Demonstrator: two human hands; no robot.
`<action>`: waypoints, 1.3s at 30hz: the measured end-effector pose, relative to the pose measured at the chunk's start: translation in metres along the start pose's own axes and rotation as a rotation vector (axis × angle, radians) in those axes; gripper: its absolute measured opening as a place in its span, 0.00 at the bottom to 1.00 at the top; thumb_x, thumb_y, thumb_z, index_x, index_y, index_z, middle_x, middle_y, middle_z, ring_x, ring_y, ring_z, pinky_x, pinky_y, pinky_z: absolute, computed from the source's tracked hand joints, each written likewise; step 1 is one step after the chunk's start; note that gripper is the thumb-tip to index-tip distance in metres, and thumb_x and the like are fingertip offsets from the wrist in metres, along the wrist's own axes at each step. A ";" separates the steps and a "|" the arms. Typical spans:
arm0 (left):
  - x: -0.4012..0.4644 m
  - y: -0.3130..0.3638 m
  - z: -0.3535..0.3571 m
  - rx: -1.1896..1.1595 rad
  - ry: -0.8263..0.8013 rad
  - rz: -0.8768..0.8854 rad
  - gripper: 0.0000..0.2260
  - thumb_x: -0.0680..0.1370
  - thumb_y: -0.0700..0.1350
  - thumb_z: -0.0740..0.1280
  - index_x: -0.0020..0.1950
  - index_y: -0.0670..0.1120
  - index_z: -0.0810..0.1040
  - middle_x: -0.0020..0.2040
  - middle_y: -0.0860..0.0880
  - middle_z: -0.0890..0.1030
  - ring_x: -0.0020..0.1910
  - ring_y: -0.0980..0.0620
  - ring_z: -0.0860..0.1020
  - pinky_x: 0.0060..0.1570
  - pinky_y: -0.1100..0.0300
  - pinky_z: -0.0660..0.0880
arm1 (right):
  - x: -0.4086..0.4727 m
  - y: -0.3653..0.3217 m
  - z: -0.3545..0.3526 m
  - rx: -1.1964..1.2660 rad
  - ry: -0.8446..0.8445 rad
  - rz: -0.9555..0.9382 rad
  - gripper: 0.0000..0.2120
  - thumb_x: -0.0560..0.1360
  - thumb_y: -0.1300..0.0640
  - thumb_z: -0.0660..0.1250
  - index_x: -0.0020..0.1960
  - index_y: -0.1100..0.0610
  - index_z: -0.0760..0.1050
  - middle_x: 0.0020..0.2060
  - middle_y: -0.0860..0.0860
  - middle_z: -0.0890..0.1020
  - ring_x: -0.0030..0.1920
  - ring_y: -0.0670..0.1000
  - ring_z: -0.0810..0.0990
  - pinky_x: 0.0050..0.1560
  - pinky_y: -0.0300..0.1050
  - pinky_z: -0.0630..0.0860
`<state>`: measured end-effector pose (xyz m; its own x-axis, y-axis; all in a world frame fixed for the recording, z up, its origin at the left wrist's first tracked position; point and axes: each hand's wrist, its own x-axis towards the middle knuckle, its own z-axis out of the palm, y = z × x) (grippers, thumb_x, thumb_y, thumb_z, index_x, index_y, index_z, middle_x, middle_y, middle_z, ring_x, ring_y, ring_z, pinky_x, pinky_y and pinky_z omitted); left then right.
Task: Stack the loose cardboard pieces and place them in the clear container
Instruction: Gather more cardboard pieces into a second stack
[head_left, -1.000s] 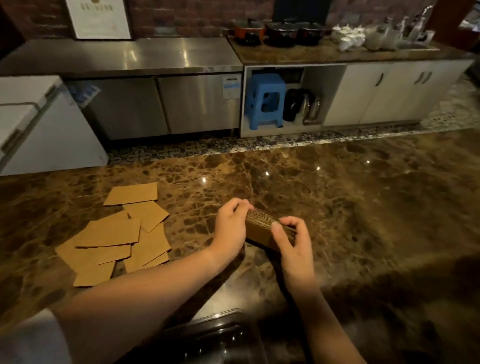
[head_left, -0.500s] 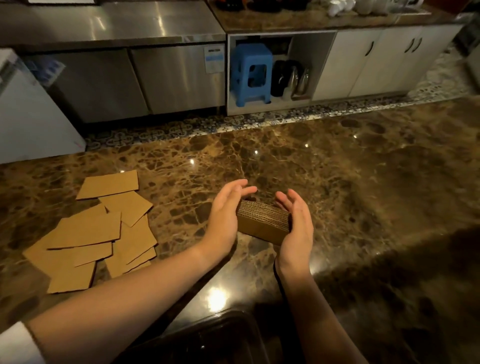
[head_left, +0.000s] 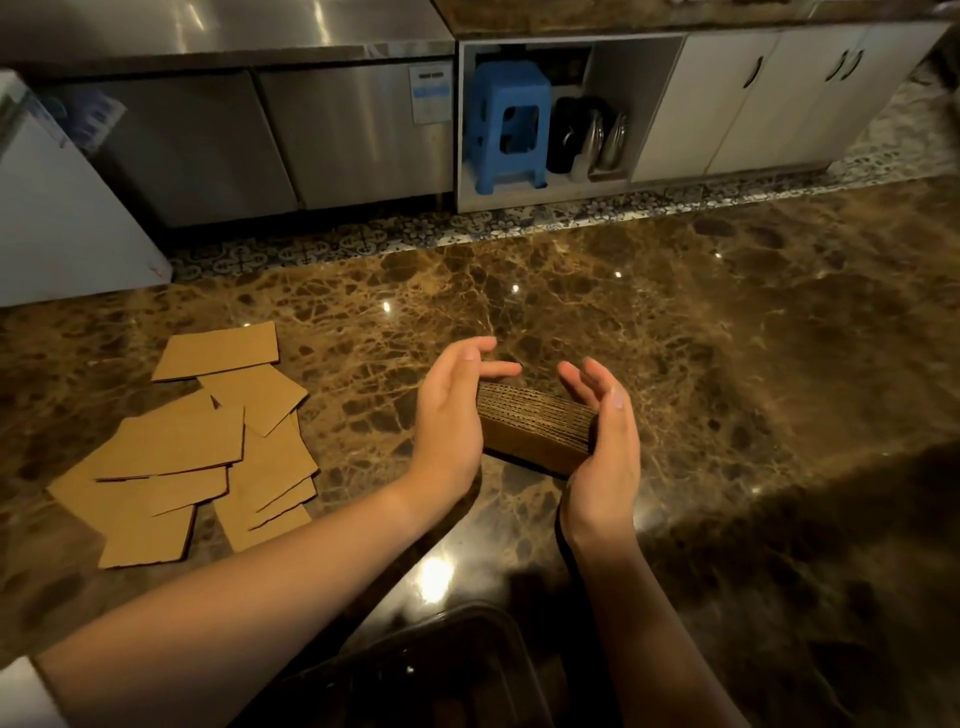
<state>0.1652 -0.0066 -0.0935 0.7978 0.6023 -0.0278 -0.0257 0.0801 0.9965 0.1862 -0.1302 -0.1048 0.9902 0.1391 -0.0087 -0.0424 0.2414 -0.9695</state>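
A thick stack of cardboard pieces (head_left: 535, 428) stands on its long edge on the brown marble counter (head_left: 727, 338). My left hand (head_left: 449, 415) presses flat against its left end and my right hand (head_left: 605, 441) cups its right end, fingers straight. Several loose cardboard pieces (head_left: 192, 447) lie scattered flat on the counter to the left. The clear container (head_left: 441, 670) sits at the near edge, below my forearms, dark and only partly in view.
Beyond the counter is a tiled floor, steel cabinets (head_left: 270, 135), a white appliance (head_left: 57, 218) at left, and an open shelf with a blue stool (head_left: 506, 124) and pans. White cupboard doors (head_left: 753, 98) stand at the far right.
My fingers were curled over the top of the stack; they have opened and both palms now press its ends. The view has tilted down and moved closer.
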 end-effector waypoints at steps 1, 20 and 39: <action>-0.001 -0.002 -0.001 -0.005 -0.009 -0.015 0.16 0.81 0.58 0.55 0.56 0.54 0.80 0.47 0.48 0.88 0.53 0.44 0.83 0.61 0.41 0.75 | -0.001 0.001 0.000 -0.003 -0.009 0.016 0.22 0.76 0.30 0.58 0.63 0.39 0.77 0.63 0.47 0.82 0.63 0.46 0.80 0.53 0.40 0.80; -0.004 -0.004 -0.017 -0.061 -0.101 -0.157 0.23 0.77 0.69 0.55 0.66 0.61 0.74 0.58 0.50 0.85 0.60 0.45 0.81 0.62 0.42 0.76 | -0.003 0.002 -0.018 -0.506 -0.353 0.035 0.47 0.66 0.57 0.80 0.75 0.36 0.58 0.64 0.35 0.71 0.64 0.40 0.75 0.64 0.45 0.77; -0.123 0.122 -0.072 -0.110 -0.337 0.175 0.20 0.68 0.50 0.78 0.59 0.58 0.80 0.52 0.51 0.86 0.52 0.52 0.84 0.44 0.59 0.80 | -0.101 -0.134 0.019 0.314 -0.390 0.201 0.41 0.41 0.52 0.88 0.52 0.61 0.83 0.46 0.66 0.84 0.45 0.63 0.83 0.43 0.57 0.77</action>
<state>0.0211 -0.0140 0.0254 0.9282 0.3210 0.1881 -0.2291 0.0949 0.9688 0.0890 -0.1581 0.0307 0.8381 0.5443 -0.0364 -0.3227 0.4408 -0.8376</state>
